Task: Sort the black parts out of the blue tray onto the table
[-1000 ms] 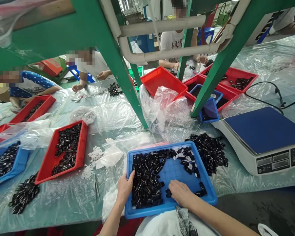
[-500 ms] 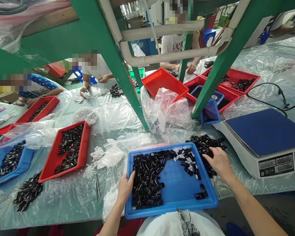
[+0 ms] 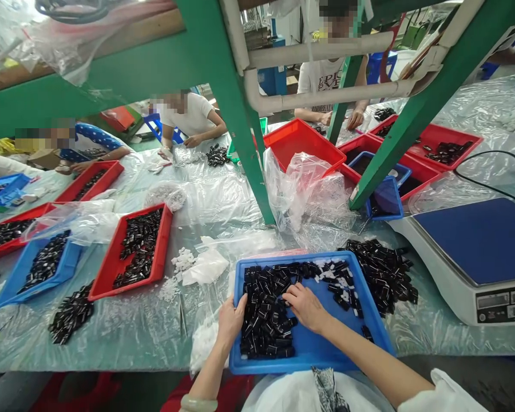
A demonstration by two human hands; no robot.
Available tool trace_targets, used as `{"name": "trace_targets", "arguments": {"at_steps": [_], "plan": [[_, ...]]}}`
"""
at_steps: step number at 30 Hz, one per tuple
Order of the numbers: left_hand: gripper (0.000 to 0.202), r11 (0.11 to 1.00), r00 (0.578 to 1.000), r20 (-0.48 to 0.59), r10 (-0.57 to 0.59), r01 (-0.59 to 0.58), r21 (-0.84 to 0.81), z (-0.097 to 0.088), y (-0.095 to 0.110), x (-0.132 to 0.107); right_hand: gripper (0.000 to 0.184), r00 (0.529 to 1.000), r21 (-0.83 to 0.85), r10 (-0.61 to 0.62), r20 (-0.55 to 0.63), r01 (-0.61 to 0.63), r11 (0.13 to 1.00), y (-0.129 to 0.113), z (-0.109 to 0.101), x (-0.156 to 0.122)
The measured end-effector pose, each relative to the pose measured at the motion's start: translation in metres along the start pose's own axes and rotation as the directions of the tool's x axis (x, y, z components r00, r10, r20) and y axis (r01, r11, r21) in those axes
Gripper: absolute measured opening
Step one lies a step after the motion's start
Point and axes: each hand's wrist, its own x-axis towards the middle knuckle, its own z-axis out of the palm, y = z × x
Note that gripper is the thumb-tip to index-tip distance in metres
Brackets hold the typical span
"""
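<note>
Small black rectangular parts (image 3: 264,312) — dozens, too many to count — banked along the left of a shallow blue plastic grid tray (image 3: 317,349), its right side mostly bare; a loose black heap (image 3: 380,277) just beyond the far-right rim, on clear plastic sheeting (image 3: 111,337). Right hand (image 3: 304,307) half-closed over the pile, any held piece hidden; left hand (image 3: 230,323) pressed to the tray's left rim. Farther left, three red plastic trays (image 3: 129,286) and two blue plastic trays (image 3: 17,289), all loaded with black parts; to the right, a white weighing scale with a blue platform (image 3: 476,246).

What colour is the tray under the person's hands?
The tray is bright blue; the head view shows it best.
</note>
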Motion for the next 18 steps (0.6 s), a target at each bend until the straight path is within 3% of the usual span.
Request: {"name": "trace_targets", "arguments": {"at_steps": [7,13,16,18], "plan": [[0.037,1.000,1.000,-0.003,0.005,-0.005,0.004,0.000,-0.002,0.002,0.031,0.986,0.046,0.167,-0.012,-0.166,0.985,0.000,0.004,-0.015],[0.040,1.000,0.999,0.033,0.003,-0.004,0.031,-0.003,-0.001,0.007,0.031,0.952,0.368,0.299,-0.072,-0.253,0.895,0.011,0.002,-0.031],[0.041,0.999,0.999,0.042,-0.009,0.007,0.040,-0.003,0.000,0.008,0.024,0.902,0.523,0.375,-0.216,-0.218,0.824,0.025,-0.021,-0.047],[0.041,0.999,0.999,0.040,-0.011,0.009,0.049,-0.003,0.002,0.009,0.023,0.818,0.554,0.442,-0.369,-0.188,0.811,0.044,-0.042,-0.061]]}}
